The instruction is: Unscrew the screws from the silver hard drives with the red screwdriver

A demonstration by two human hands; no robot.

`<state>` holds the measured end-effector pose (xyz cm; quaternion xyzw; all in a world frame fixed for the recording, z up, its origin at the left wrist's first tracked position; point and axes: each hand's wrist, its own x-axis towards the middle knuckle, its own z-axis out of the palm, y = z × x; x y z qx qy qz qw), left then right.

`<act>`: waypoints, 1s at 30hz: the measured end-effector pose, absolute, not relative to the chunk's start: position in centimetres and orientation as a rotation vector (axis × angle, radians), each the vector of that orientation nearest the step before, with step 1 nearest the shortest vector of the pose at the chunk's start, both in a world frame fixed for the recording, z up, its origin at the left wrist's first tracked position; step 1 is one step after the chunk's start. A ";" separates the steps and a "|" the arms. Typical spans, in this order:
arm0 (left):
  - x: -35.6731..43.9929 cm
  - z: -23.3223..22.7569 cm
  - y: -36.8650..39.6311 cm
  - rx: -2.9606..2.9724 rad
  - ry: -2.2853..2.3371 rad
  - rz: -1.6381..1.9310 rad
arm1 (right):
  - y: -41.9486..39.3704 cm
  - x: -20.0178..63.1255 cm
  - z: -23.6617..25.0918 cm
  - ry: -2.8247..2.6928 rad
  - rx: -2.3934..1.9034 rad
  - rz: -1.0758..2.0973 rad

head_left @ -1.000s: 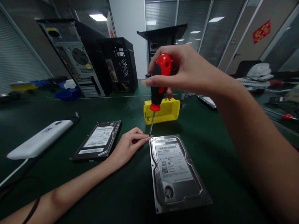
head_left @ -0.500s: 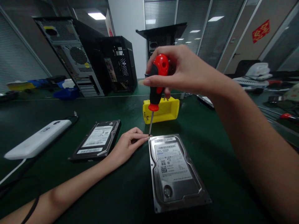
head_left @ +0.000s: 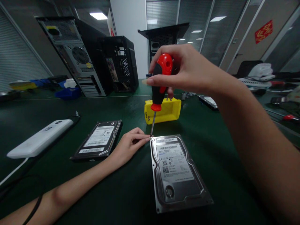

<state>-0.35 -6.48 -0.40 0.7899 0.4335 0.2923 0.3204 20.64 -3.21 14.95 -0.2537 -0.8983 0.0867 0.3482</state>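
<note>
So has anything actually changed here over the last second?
Hardly anything. The right hand still grips the red screwdriver upright, tip at the far left corner of the hard drive. The left hand still pinches beside the tip. Second drive and yellow bin unmoved.

Right hand (head_left: 185, 70) has turned slightly on the red-and-black screwdriver (head_left: 160, 82) since a second ago, its handle cap rotating a touch. The tip has kept to the far left corner of the hard drive (head_left: 177, 170). Everything else shifts only with the camera.
</note>
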 end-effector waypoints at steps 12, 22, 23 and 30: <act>-0.5 -0.3 -6.6 2.100 1.134 0.761 | -3.6 20.2 14.9 -2.289 -0.724 0.270; -0.5 -0.1 -6.7 2.120 1.149 0.751 | -3.4 20.2 14.7 -2.323 -0.661 0.163; -0.5 -0.1 -6.7 2.123 1.149 0.752 | -3.3 20.3 14.7 -2.327 -0.644 0.154; -0.1 0.0 -6.8 2.178 1.199 0.779 | -3.2 20.1 14.6 -2.321 -0.655 0.141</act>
